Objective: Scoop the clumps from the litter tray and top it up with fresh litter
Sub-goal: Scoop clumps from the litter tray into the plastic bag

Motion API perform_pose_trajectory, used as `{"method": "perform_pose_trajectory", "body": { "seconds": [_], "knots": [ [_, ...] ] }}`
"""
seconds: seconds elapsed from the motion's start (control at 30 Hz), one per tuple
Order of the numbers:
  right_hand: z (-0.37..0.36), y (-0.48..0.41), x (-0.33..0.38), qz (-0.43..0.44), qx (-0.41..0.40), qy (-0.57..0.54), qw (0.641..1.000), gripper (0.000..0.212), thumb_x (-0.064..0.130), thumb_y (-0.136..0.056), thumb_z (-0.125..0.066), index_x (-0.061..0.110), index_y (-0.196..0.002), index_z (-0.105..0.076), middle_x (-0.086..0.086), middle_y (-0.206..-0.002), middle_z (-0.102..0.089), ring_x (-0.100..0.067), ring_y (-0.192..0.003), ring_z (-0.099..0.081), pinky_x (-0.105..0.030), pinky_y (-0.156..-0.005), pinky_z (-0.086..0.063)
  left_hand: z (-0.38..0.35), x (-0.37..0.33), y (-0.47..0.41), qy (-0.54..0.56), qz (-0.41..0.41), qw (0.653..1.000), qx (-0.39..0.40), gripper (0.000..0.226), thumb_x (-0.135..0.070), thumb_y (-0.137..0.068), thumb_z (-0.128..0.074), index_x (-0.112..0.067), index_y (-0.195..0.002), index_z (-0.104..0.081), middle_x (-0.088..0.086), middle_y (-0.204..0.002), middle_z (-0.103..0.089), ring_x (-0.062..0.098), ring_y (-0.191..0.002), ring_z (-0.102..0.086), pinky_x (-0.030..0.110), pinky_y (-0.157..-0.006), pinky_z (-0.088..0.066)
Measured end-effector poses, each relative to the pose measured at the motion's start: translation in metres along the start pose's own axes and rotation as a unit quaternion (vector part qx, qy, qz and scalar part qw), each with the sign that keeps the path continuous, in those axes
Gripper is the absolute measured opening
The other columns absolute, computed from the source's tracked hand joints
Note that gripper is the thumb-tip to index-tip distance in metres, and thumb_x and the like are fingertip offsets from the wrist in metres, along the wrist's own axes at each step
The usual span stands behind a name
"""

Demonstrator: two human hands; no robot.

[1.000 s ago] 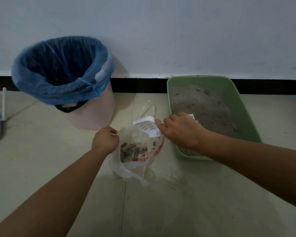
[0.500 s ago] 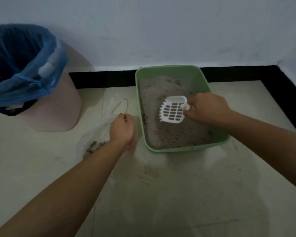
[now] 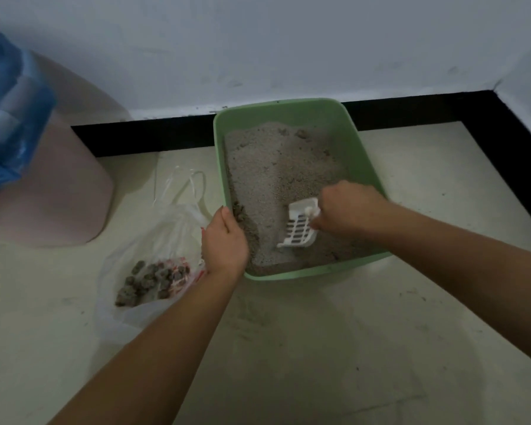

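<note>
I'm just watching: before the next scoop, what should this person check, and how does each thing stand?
1. Scoop held: right hand grips the white scoop by its handle: ok.
2. Scoop in litter: its slotted end touches the litter near the front of the litter tray: ok.
3. Tray steadied: left hand rests on its left rim: ok.
4. Bag mouth open: plastic bag lies left of the tray: cannot tell.
5. Clumps cleared: a dark clump sits by the left wall: not ok.
</note>
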State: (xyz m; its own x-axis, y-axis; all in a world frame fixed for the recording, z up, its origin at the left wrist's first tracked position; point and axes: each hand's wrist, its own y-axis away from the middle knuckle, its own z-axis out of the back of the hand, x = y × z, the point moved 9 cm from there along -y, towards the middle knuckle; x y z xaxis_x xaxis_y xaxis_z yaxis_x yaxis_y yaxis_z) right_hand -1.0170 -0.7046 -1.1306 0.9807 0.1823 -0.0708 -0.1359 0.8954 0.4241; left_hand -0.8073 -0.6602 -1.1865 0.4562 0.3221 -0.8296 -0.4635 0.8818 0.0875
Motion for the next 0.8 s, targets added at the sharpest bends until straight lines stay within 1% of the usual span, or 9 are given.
{"method": "perform_pose_trajectory", "body": {
  "seconds": [0.07, 0.13, 0.2, 0.27, 0.33, 0.43, 0.57, 0.67, 0.8],
  "knots": [
    [0.032, 0.002, 0.006, 0.01, -0.078, 0.082, 0.993, 0.021, 0.032, -0.094, -0.06, 0.018, -0.081, -0.053, 0.002, -0.065, -0.051, -0.01, -0.055, -0.049, -0.029, -0.06, -0.05, -0.001, 0.003, -0.001, 0.012, 0.007, 1.0, -0.002, 0.043, -0.03, -0.106, -0.027, -0.006, -0.111, -0.062, 0.0, -0.089, -0.057, 0.02, -0.089, -0.054, 0.026, -0.079, -0.038],
    [0.045, 0.001, 0.01, 0.011, -0.11, 0.08, 0.991, 0.02, 0.033, -0.092, -0.06, 0.02, -0.08, -0.05, 0.002, -0.063, -0.049, -0.01, -0.054, -0.048, -0.03, -0.058, -0.049, -0.002, 0.007, -0.004, 0.03, 0.01, 0.999, 0.002, 0.039, -0.03, -0.106, -0.028, -0.01, -0.091, -0.058, -0.002, -0.078, -0.052, 0.025, -0.084, -0.056, 0.031, -0.073, -0.039],
    [0.032, -0.001, 0.015, 0.016, -0.061, 0.028, 0.998, 0.027, 0.037, -0.091, -0.062, 0.02, -0.077, -0.046, 0.003, -0.066, -0.05, -0.01, -0.057, -0.05, -0.032, -0.063, -0.055, -0.004, 0.011, -0.005, 0.042, 0.018, 0.999, 0.002, 0.036, -0.03, -0.105, -0.03, -0.015, -0.076, -0.046, -0.005, -0.068, -0.046, 0.024, -0.074, -0.053, 0.033, -0.067, -0.038],
    [0.005, -0.004, 0.023, 0.016, -0.014, -0.035, 0.999, 0.027, 0.041, -0.092, -0.061, 0.018, -0.081, -0.052, 0.003, -0.068, -0.05, -0.014, -0.062, -0.055, -0.034, -0.068, -0.057, -0.005, 0.011, -0.005, 0.046, 0.019, 0.999, 0.002, 0.04, -0.027, -0.105, -0.032, -0.02, -0.067, -0.039, -0.007, -0.063, -0.043, 0.012, -0.061, -0.044, 0.029, -0.058, -0.032],
    [-0.019, -0.007, 0.028, 0.005, -0.015, -0.09, 0.996, 0.028, 0.043, -0.093, -0.059, 0.016, -0.085, -0.056, -0.001, -0.068, -0.049, -0.022, -0.067, -0.056, -0.032, -0.064, -0.05, -0.005, 0.01, -0.005, 0.058, 0.016, 0.998, 0.002, 0.043, -0.025, -0.105, -0.033, -0.022, -0.062, -0.034, -0.007, -0.059, -0.039, 0.005, -0.055, -0.037, 0.026, -0.053, -0.029],
    [-0.045, -0.012, 0.035, -0.002, -0.021, -0.139, 0.99, 0.032, 0.043, -0.096, -0.053, 0.014, -0.081, -0.055, -0.008, -0.073, -0.05, -0.027, -0.068, -0.049, -0.03, -0.061, -0.036, -0.006, 0.012, -0.007, 0.068, 0.013, 0.998, -0.001, 0.043, -0.024, -0.105, -0.034, -0.021, -0.062, -0.035, -0.008, -0.058, -0.038, 0.004, -0.054, -0.036, 0.024, -0.051, -0.027],
    [-0.055, -0.018, 0.039, 0.007, -0.015, -0.166, 0.986, 0.033, 0.037, -0.101, -0.048, 0.012, -0.08, -0.055, -0.004, -0.067, -0.048, -0.025, -0.068, -0.05, -0.03, -0.06, -0.032, -0.008, 0.013, -0.008, 0.075, 0.013, 0.997, 0.0, 0.041, -0.025, -0.105, -0.035, -0.019, -0.064, -0.037, -0.007, -0.057, -0.038, 0.004, -0.053, -0.035, 0.024, -0.05, -0.025],
    [-0.037, -0.027, 0.041, 0.027, -0.063, -0.072, 0.995, 0.026, 0.037, -0.101, -0.047, 0.014, -0.095, -0.057, -0.002, -0.073, -0.051, -0.024, -0.068, -0.053, -0.032, -0.06, -0.038, -0.009, 0.014, -0.008, 0.077, 0.009, 0.997, 0.005, 0.043, -0.026, -0.105, -0.034, -0.023, -0.062, -0.033, -0.008, -0.057, -0.037, 0.003, -0.051, -0.035, 0.019, -0.048, -0.025],
    [-0.001, -0.049, 0.052, 0.092, -0.127, 0.084, 0.984, 0.018, 0.034, -0.099, -0.051, 0.02, -0.096, -0.061, 0.004, -0.064, -0.047, -0.016, -0.059, -0.05, -0.031, -0.062, -0.041, -0.009, 0.013, -0.007, 0.081, 0.004, 0.997, 0.004, 0.043, -0.025, -0.105, -0.034, -0.024, -0.062, -0.033, -0.008, -0.056, -0.037, 0.0, -0.049, -0.039, 0.015, -0.047, -0.027]
  ]
}}
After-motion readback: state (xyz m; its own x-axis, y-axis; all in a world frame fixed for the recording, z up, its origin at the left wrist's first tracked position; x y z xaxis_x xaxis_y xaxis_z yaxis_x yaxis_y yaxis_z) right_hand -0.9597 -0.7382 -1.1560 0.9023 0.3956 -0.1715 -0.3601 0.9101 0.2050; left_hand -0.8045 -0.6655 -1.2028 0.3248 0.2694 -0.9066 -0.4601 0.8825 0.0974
